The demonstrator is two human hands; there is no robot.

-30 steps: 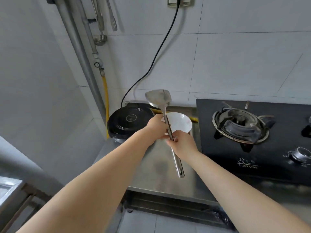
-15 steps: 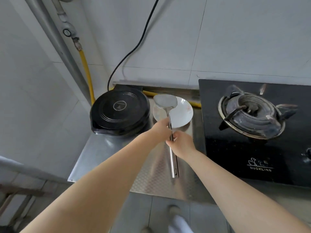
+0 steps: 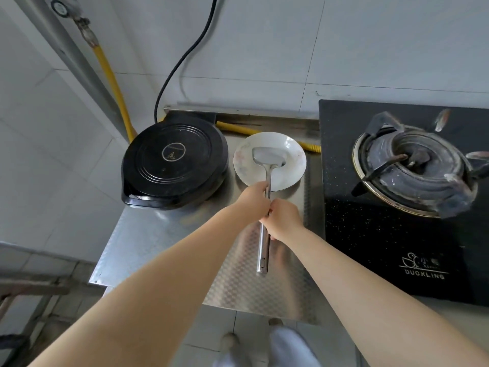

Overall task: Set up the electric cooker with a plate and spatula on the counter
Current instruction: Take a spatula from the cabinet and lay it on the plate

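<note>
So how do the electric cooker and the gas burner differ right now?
The electric cooker is a closed, smooth black disc with a cord running up the wall; the gas burner is open grey metal with pan supports, worn-looking. The cooker stands on the steel counter, the burner in a black hob. Both are round and bare.

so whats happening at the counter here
A person holds a metal spatula by its handle with both hands, the left hand higher up and the right hand just below. Its blade sits over the white plate, which rests on the steel counter between the closed black electric cooker and the gas stove. Whether the blade touches the plate is unclear.
</note>
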